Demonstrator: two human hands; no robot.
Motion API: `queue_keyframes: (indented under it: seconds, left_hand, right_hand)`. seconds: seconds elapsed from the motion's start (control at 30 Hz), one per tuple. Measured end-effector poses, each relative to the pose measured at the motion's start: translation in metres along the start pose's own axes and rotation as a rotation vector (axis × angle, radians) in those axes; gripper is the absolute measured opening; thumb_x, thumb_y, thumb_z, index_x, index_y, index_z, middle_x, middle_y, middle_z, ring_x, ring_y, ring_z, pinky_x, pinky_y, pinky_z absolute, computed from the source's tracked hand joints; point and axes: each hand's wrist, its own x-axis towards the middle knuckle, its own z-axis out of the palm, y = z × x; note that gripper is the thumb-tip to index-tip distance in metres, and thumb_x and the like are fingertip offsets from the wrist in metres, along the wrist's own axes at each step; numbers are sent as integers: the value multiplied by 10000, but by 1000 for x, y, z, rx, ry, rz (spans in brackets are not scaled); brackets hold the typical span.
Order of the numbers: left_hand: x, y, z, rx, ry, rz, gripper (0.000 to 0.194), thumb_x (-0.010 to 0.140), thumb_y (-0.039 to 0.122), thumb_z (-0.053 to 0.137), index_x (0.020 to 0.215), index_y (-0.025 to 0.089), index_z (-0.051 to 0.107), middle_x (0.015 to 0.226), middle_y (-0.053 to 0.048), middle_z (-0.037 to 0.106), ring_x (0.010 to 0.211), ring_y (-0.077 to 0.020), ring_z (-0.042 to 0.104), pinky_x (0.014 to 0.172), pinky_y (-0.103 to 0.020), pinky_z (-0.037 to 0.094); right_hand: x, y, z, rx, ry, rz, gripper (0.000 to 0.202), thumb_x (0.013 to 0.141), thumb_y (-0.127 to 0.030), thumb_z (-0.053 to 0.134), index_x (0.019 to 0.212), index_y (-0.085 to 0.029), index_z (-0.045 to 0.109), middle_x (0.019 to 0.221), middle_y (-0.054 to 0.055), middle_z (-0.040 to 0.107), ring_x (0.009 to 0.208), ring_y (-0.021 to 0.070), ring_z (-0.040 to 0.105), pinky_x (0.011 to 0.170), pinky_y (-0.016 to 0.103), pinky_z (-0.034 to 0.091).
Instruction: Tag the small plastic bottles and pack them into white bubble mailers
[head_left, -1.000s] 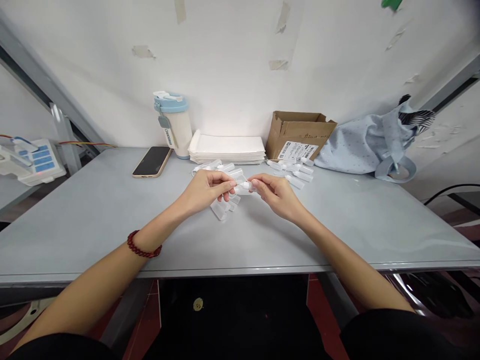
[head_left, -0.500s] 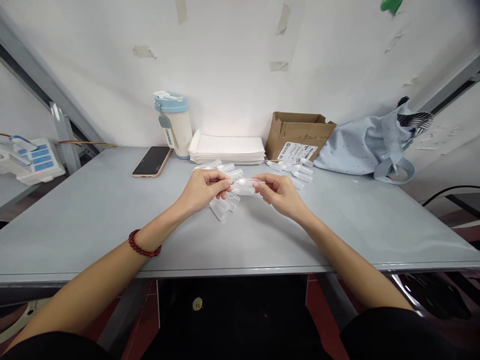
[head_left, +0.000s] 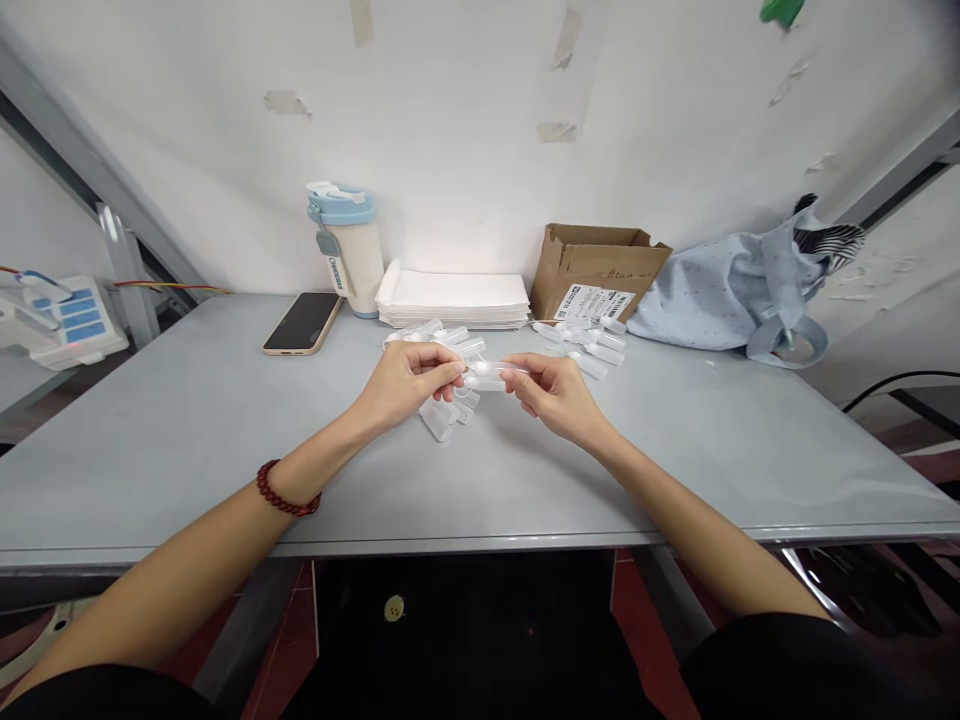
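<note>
- The vial [head_left: 490,368] is up between my two hands over the middle of the table [head_left: 570,480], lying roughly level, its white cap end toward my left.
- My right hand [head_left: 555,393] has thumb and fingers closed on the clear body.
- My left hand [head_left: 409,387] has its fingertips pinched together right by the cap; I can't tell whether they grip the cap itself or something thin beside it.
- What's changed: a second ago my right fingertips hid most of the vial's body; now more of its length shows. I'd judge that leaves the body steadied on one side, with the cap end facing my other hand.
- Just beyond and below my left fingers lies the near pile [head_left: 439,420] of similar vials, unmoved.
- Another pile [head_left: 601,346] lies past my right hand, in front of the box [head_left: 596,275].
- Behind, along the wall: the envelopes [head_left: 454,292], the cup [head_left: 358,260], the phone [head_left: 302,323] to its left, and the bag [head_left: 705,290] at far right.
</note>
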Motion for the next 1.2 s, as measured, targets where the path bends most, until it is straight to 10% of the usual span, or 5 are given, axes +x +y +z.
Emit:
queue_keyframes:
  seconds: [0.33, 0.63, 0.9, 1.2]
  left_hand:
    - [4, 4, -8, 47, -79, -53, 191, 781, 282, 632, 681, 124, 670, 640, -23, 646, 543, -97, 552, 528, -216, 433]
    - [16, 8, -56, 194, -218, -220, 220, 789, 348, 658, 691, 155, 696, 702, -38, 666, 588, -110, 565, 542, -222, 439]
    - [25, -8, -73, 188, -316, -352, 245, 756, 398, 695, 684, 164, 703, 760, -65, 686, 602, -115, 567, 538, -216, 459]
    - [24, -11, -66, 271, -331, -325, 261, 743, 367, 673, 558, 189, 714, 535, -68, 640, 448, -122, 525, 408, -219, 385]
  right_hand:
    - [-1, 1, 8, 16, -20, -10, 332, 868, -458, 553, 849, -148, 672, 625, -11, 532, 515, 83, 413, 484, 235, 321]
    - [5, 10, 9, -67, -98, -58, 338, 844, -417, 606, 1064, -161, 602, 771, 4, 622, 633, 117, 534, 614, 260, 449]
    - [22, 32, -32, -498, 90, -66, 169, 845, -271, 586, 962, -161, 640, 835, 51, 681, 641, 150, 564, 665, 306, 452]
    - [29, 45, -93, -940, 139, 402, 268, 821, -221, 616, 1074, -138, 638, 979, 103, 719, 959, 271, 617, 659, 309, 399]
